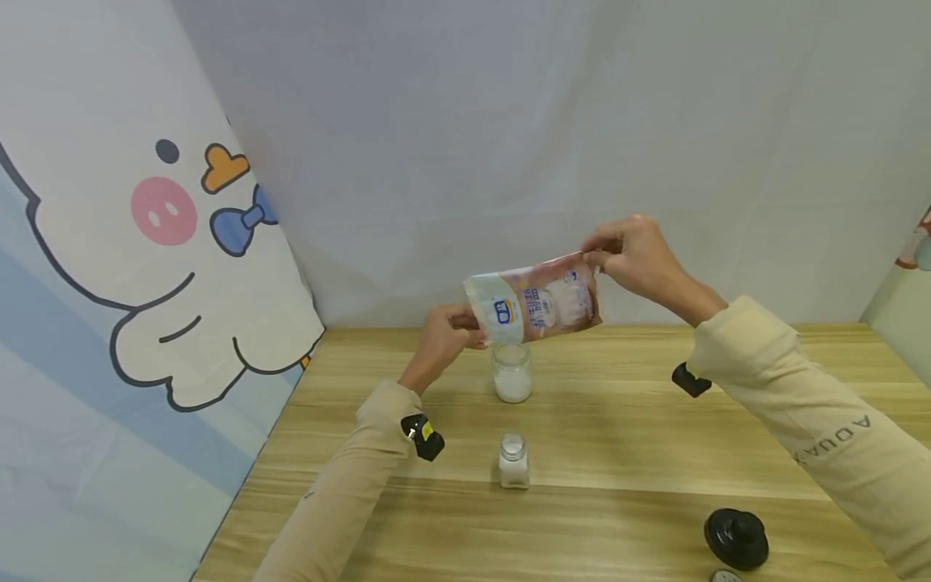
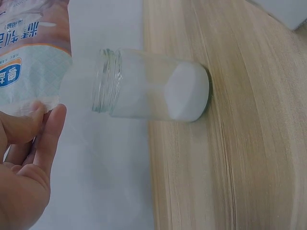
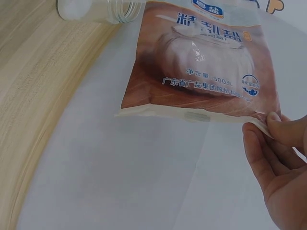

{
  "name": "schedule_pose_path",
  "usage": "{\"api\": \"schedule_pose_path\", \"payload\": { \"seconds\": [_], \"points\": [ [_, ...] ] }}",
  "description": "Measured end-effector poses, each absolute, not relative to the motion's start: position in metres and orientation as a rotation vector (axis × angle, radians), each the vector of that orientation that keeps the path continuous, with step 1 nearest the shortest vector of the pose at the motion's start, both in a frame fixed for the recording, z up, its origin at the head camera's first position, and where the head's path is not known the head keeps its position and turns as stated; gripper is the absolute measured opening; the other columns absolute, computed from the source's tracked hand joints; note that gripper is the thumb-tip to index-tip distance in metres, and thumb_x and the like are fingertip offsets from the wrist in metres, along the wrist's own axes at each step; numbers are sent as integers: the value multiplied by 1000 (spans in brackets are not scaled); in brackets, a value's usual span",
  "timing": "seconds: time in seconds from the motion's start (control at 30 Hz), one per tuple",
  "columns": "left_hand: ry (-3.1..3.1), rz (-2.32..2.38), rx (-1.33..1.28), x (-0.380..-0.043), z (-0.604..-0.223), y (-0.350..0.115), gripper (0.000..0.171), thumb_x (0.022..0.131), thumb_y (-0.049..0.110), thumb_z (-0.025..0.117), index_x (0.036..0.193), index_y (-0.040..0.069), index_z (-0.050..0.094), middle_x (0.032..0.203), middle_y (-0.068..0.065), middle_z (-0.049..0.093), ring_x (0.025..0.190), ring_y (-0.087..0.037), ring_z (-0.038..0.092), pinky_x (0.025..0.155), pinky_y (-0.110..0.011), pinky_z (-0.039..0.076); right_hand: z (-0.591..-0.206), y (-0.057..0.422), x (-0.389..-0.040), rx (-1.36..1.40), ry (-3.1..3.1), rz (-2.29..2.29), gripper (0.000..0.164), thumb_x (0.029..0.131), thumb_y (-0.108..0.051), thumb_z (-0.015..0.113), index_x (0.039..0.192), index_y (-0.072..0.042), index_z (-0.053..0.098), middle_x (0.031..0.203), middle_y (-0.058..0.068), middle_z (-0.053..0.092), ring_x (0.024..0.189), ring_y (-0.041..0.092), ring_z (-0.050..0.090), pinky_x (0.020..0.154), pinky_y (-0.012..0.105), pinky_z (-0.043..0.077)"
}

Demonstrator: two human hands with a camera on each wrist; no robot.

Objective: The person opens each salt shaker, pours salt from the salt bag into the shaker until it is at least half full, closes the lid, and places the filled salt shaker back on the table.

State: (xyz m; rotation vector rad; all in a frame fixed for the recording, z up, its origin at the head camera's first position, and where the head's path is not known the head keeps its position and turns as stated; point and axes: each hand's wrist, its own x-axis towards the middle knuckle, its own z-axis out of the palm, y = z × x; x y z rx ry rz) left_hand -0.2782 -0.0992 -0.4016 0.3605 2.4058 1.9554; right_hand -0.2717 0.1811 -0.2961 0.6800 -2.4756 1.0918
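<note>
In the head view, the bag is held off the counter, stretched between two hands and tilted: the right hand has its upper right corner, while the left hand has the lower left end. That end overlaps the rim of the jar, so the slope seems chosen to let the contents run left and down. The jar stands upright on the far part of the counter, partly filled with something white, probably placed there so both arms can reach over it. Nearer stands the bottle, also upright, open and holding white stuff, out of the bag's way. The lid lies at the near right, knob up, with a cap cut off by the frame beside it; both seem set aside to keep the working spot free. In the left wrist view, the picture is turned sideways; the thumb and fingers are clamped on the bag's end just beside its corner, likely to steer it, and a gap shows between bag and jar mouth. In the right wrist view, the other thumb and fingers pinch one corner of the sealed-looking edge, apparently keeping that end raised and the bag taut.
</note>
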Motion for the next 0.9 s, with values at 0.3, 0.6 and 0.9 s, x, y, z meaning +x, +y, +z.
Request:
{"api": "schedule_pose_path", "payload": {
  "seconds": [0.3,0.6,0.9],
  "points": [
    [2383,1926,344,-278,-400,-100,23,78,-14,64,102,-12,64,96,-27,66,84,-34,67,72,-38,58,-298,180,-272,681,-2485,1085,13,86,5,60,90,4,73,86,19,69,66,25,62,51,23,44],
    [2386,1924,334,-257,-377,-95,22,78,-17,61,100,-15,62,95,-28,66,83,-33,67,74,-38,58,-297,181,-272,674,-2479,1088,13,87,3,60,91,3,73,88,19,69,70,26,63,53,23,45],
    [2378,1931,341,-260,-380,-94,22,78,-16,62,101,-15,62,97,-31,65,86,-37,66,74,-38,58,-298,183,-273,678,-2464,1083,13,87,3,61,90,3,74,89,19,70,72,29,65,55,21,46]
  ]
}}
